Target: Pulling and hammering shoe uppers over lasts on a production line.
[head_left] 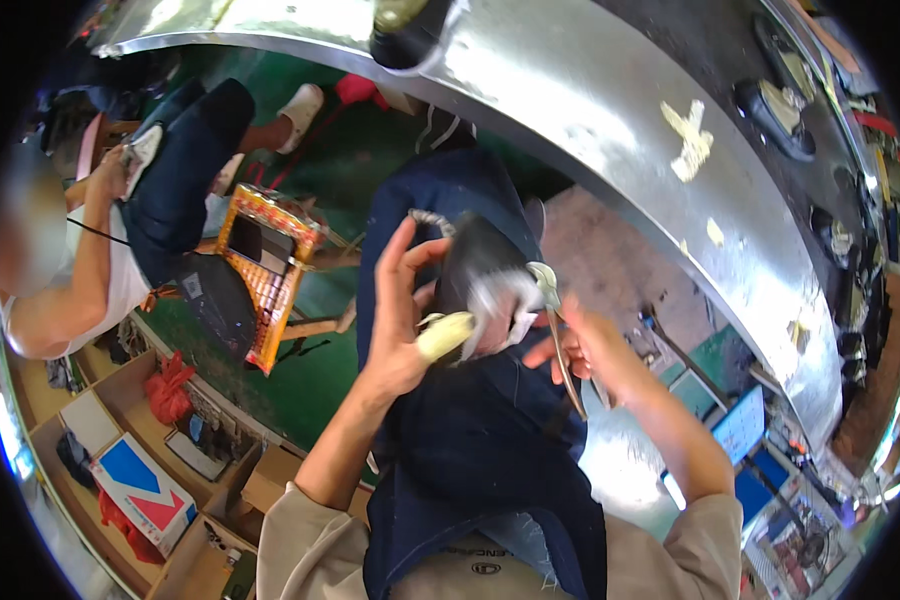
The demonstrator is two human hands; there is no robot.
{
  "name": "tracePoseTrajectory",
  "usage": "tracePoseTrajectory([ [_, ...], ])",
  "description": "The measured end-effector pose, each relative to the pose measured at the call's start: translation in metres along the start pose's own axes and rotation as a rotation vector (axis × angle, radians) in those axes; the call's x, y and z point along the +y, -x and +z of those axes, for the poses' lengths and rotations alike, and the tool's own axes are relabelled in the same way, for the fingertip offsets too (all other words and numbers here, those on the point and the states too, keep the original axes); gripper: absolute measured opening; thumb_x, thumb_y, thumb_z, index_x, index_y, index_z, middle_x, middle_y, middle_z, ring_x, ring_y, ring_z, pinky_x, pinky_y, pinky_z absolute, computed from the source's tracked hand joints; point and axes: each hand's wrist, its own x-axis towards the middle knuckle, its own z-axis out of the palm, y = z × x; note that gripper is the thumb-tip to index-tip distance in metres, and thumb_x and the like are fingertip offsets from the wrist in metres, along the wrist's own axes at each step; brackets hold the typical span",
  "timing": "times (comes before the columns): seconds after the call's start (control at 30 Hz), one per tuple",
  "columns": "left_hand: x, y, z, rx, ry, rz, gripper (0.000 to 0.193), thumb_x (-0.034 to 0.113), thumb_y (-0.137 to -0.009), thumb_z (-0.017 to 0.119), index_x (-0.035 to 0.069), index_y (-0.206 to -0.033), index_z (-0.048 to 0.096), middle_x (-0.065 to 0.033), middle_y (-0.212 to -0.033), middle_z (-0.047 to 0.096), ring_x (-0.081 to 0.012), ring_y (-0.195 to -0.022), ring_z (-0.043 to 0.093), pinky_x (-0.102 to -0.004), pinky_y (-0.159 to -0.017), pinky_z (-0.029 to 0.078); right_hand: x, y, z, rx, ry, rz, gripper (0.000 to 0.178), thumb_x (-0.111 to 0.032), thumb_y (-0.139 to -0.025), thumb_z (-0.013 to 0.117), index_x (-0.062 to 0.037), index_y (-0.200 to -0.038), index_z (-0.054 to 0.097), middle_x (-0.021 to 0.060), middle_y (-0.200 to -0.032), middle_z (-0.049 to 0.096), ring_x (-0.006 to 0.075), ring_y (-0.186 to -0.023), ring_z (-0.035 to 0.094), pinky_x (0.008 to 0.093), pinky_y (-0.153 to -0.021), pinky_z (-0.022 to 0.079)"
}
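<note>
The person sits with a black shoe (467, 258) above the lap, near the middle of the view. The left hand (397, 330) holds the shoe from the left: its fingers are spread along the far-left side, while the thumb, in a pale yellow cover (444, 337), presses on the near side. The hold probably steadies the shoe against a pull from the right, and the cover likely shields the thumb from rubbing.

The right hand (596, 345) has its fingers curled around the handles of metal pincers (560, 352). Their head lies at the right edge of the shoe, beside its blurred pale underside, with the handles running back toward the person. This seems to allow a squeeze and a twist of the wrist; whether the tool pinches any material cannot be told.

A dark blue apron (470, 455) covers the lap, presumably to guard the clothes. The metal bench (600, 120) curves across the far side and down the right, within reach. On it lie pale scraps (690, 140), and another shoe (405, 35) stands at its far end. To the left, a co-worker (85, 280) sits with a white item (144, 162) at the knees, apparently using the lap as support.
</note>
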Motion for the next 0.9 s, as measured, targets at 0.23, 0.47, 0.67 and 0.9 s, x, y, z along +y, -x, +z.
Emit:
tracePoseTrajectory([
  [0.23, -0.051, -0.002, -0.002, 0.383, -0.040, -0.445, 0.051, 0.039, -0.112, 0.043, 0.001, -0.145, 0.050, -0.0139, -0.143, 0.056, -0.0220, -0.128, 0.055, -0.0358, -0.110, 0.043, -0.015, 0.000, 0.019, 0.081, 0.099, -0.447, 0.033, -0.027, -0.104, 0.064, -0.0036, -0.126, 0.061, 0.0007, -0.089, 0.060, 0.0074, -0.075, 0.058, 0.0238, -0.071, 0.047],
  [0.47, -0.073, 0.001, 0.000, 0.285, 0.113, -0.434, 0.064, 0.048, -0.114, 0.032, 0.002, -0.158, 0.037, -0.0121, -0.149, 0.053, -0.0213, -0.134, 0.053, -0.0341, -0.115, 0.040, -0.019, -0.010, 0.014, -0.234, 0.437, -0.192, 0.027, -0.027, -0.108, 0.056, -0.0009, -0.113, 0.060, 0.0092, -0.087, 0.071, 0.0198, -0.071, 0.070, 0.0359, -0.063, 0.054],
  [0.67, -0.068, 0.014, 0.003, 0.236, 0.161, -0.538, 0.067, 0.049, -0.113, 0.031, 0.004, -0.163, 0.028, -0.0123, -0.160, 0.041, -0.0224, -0.148, 0.037, -0.0353, -0.123, 0.027, -0.012, -0.004, 0.029, 0.104, 1.074, -0.745, 0.018, -0.020, -0.102, 0.061, -0.0031, -0.106, 0.055, 0.0186, -0.089, 0.070, 0.0380, -0.080, 0.070, 0.0453, -0.066, 0.055],
  [0.9, -0.069, 0.020, -0.002, 0.113, 0.041, -0.294, 0.064, 0.040, -0.113, 0.040, 0.007, -0.165, 0.023, -0.0108, -0.163, 0.037, -0.0222, -0.148, 0.037, -0.0371, -0.123, 0.029, -0.056, 0.002, 0.025, 0.040, 1.559, -0.730, 0.011, -0.003, -0.085, 0.061, 0.0021, -0.094, 0.058, 0.0179, -0.076, 0.067, 0.0327, -0.075, 0.073, 0.0406, -0.063, 0.059],
])
